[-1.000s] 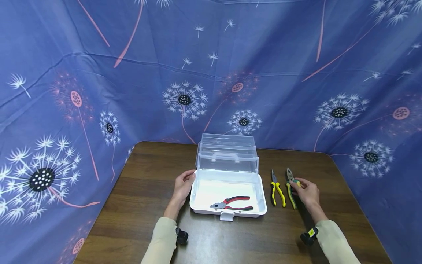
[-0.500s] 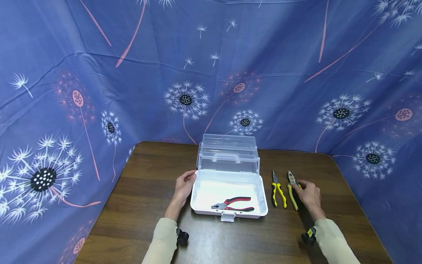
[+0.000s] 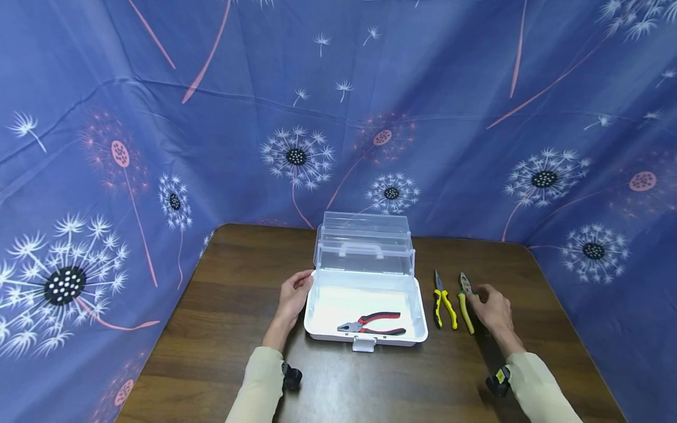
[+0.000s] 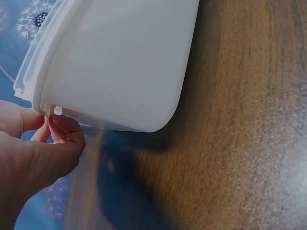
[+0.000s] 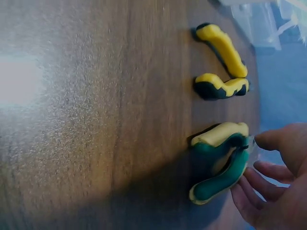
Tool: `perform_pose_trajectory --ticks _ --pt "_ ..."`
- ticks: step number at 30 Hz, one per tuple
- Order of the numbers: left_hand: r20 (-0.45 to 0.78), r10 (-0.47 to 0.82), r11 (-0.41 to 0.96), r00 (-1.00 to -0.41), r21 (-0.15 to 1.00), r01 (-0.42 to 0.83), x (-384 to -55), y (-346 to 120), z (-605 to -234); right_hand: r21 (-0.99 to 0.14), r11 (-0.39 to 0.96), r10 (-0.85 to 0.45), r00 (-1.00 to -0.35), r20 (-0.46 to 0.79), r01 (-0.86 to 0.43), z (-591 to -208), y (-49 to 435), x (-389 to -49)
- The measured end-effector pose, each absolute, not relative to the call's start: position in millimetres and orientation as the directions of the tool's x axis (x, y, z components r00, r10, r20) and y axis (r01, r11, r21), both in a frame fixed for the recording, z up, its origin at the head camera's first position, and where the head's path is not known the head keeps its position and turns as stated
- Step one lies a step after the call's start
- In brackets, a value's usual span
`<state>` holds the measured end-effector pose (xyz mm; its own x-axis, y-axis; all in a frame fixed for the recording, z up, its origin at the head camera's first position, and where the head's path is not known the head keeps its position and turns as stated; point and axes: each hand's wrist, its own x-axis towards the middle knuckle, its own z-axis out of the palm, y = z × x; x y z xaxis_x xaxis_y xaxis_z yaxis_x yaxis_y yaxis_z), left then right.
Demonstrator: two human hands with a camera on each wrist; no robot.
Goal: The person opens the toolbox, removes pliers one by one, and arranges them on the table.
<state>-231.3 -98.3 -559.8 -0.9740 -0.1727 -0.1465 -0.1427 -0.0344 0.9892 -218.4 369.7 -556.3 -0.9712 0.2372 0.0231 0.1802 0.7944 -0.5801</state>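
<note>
My left hand (image 3: 292, 298) pinches the left rim of a white plastic toolbox (image 3: 421, 311), its clear lid standing raised at the back. In the left wrist view, thumb and fingertips meet at the rim's corner. Inside the box lie combination pliers with red and black handles (image 3: 381, 316). To the right, my right hand (image 3: 492, 311) holds combination pliers with yellow-green handles (image 3: 465, 314) near their joint. From the right wrist, the thumb is on one side and fingers on the other; the handles (image 5: 221, 179) are spread apart, low over the table.
Needle-nose pliers with yellow and black handles (image 3: 449, 308) lie between the box and the right hand. The clear lid (image 3: 365, 241) rises behind the box. A blue dandelion-print cloth (image 3: 222, 147) hangs around the wooden table (image 3: 238, 258).
The green-handled pliers have shifted slightly toward me in the right hand, and one handle is now hidden behind the fingers. The left hand has stayed on the box rim.
</note>
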Motion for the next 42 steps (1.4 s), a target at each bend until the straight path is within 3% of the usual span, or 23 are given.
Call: perform_pose_trajectory --ticks 10,22,42 --pt "-0.139 -0.167 -0.037 -0.976 0.99 -0.135 -232 -100 -559 -0.599 0.8 0.132 -0.973 0.187 -0.006 -536 353 -218" --pt "-0.148 -0.163 -0.044 -0.975 0.989 -0.142 -231 -101 -559 -0.611 0.765 -0.016 -0.955 0.296 -0.202 -507 311 -212" --pt "-0.143 -0.154 -0.05 -0.978 0.989 -0.137 -231 -100 -560 -0.665 0.654 -0.289 -0.931 0.221 -0.361 -489 229 -205"
